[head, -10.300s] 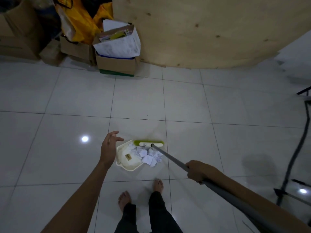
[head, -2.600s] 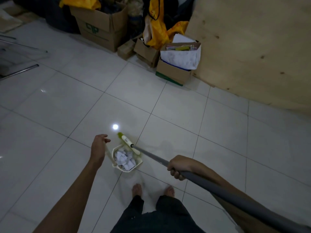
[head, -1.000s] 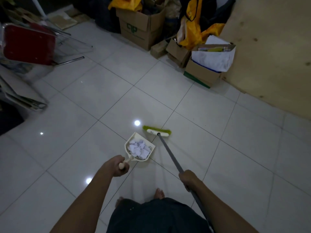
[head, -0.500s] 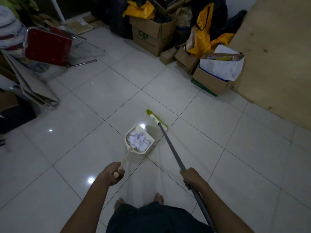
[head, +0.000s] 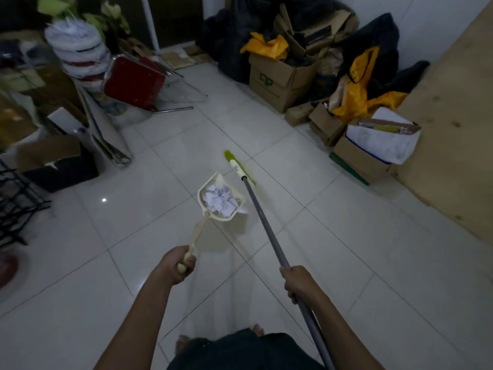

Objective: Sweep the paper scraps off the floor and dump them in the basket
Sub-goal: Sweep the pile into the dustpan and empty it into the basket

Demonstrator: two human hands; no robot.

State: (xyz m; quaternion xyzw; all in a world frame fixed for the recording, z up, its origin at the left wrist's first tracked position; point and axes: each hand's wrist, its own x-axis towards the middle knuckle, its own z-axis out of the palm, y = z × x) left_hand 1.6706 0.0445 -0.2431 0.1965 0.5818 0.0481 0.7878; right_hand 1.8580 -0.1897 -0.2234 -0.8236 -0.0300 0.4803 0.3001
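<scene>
My left hand (head: 178, 262) grips the end of the long handle of a cream dustpan (head: 206, 209), which is held up off the white tiled floor. White paper scraps (head: 219, 200) fill the pan. My right hand (head: 298, 282) grips the grey pole of a broom (head: 262, 218); its green and white head (head: 238, 166) is just beyond the pan, to its right. No basket is clearly visible.
Cardboard boxes (head: 280, 82) with yellow bags (head: 354, 97) stand at the back right beside a plywood sheet (head: 458, 134). A tipped red chair (head: 133, 82), flat cardboard and a black rack (head: 13, 206) crowd the left. My bare feet (head: 186, 345) are below.
The dustpan with the scraps has been lifted off the floor and carried forward. The view has swung left, revealing the chair and rack. The broom moves along with me.
</scene>
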